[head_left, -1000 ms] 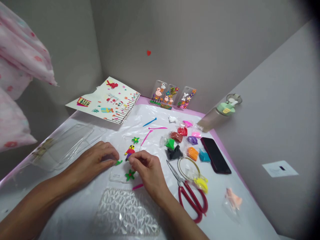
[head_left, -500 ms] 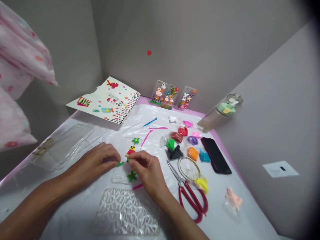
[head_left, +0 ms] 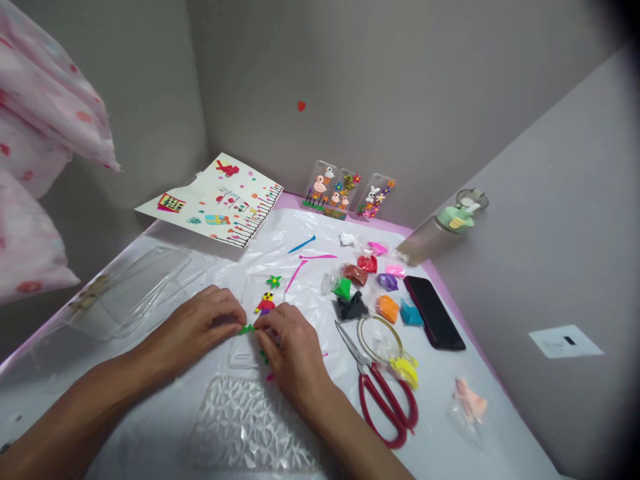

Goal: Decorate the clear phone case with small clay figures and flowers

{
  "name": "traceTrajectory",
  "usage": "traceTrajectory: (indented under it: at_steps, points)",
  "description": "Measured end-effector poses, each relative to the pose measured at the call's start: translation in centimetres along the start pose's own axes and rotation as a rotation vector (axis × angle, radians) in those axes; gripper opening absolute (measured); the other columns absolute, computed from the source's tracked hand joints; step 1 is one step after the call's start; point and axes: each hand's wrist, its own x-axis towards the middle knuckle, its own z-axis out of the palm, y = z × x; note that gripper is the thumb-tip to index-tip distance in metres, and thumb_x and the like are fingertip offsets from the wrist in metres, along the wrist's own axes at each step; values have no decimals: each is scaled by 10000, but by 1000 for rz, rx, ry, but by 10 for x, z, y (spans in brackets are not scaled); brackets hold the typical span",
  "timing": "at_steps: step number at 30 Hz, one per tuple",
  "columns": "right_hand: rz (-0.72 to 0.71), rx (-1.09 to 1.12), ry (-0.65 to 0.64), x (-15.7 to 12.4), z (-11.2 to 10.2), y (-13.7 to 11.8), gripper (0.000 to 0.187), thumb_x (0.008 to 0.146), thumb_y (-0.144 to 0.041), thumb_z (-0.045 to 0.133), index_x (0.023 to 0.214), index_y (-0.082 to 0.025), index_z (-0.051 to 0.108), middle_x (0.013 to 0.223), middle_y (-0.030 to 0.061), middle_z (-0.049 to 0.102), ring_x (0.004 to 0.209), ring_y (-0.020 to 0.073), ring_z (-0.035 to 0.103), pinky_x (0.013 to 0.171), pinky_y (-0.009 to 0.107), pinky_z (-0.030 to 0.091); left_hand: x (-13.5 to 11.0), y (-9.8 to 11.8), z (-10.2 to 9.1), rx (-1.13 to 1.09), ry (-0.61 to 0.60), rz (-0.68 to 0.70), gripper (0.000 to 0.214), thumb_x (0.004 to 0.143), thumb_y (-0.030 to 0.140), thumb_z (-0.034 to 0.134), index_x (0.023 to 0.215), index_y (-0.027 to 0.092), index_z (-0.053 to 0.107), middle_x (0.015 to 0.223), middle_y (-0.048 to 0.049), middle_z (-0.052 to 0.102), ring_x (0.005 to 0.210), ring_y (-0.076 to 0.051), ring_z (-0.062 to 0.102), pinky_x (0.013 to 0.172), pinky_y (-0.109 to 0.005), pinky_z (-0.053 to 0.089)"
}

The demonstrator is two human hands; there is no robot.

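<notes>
A clear phone case (head_left: 241, 357) lies flat before me. On it are a green clay flower (head_left: 274, 281) with a yellow centre and a small clay figure (head_left: 267, 303) with a yellow head and red top. A thin strip of green clay (head_left: 247, 329) is just below the figure. My left hand (head_left: 213, 317) pinches its left end. My right hand (head_left: 295, 350) has its fingertips closed at the right end, and it largely covers a second green flower near the case's lower part. Below lies a textured clear case (head_left: 250, 427).
Bagged clay lumps, among them green (head_left: 343, 288) and orange (head_left: 387, 308), lie to the right with red-handled scissors (head_left: 387, 407), a black phone (head_left: 434, 312) and a bottle (head_left: 433, 237). Modelling tools (head_left: 302, 245), decorated cases (head_left: 320, 185) and a drawing book (head_left: 215, 207) are farther back.
My right hand has moved slightly down and left, bringing its fingertips to the green strip by my left fingers. More of the figure shows; the lower flower is now mostly covered.
</notes>
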Motion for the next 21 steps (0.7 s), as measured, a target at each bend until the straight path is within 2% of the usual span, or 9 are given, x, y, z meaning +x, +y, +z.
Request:
traceTrajectory:
  at_steps: [6,21]
  points:
    - [-29,-216,-45,-1,-1,-3,106,1008,-112,734,1039,-188,801,1064,71,733,1052,235,661,864,323,512,-1,-3,1,2,8,-5,218,994,398,627,881,286,775,967,-18,723,1003,-271,590,878,-371,433]
    - [-12,-289,-97,2,2,-6,107,1030,-132,722,1067,-192,802,1076,63,727,1054,228,654,833,313,500,-1,-3,2,-4,-2,2,217,1000,397,624,884,293,776,955,-1,716,996,-260,588,878,-370,430]
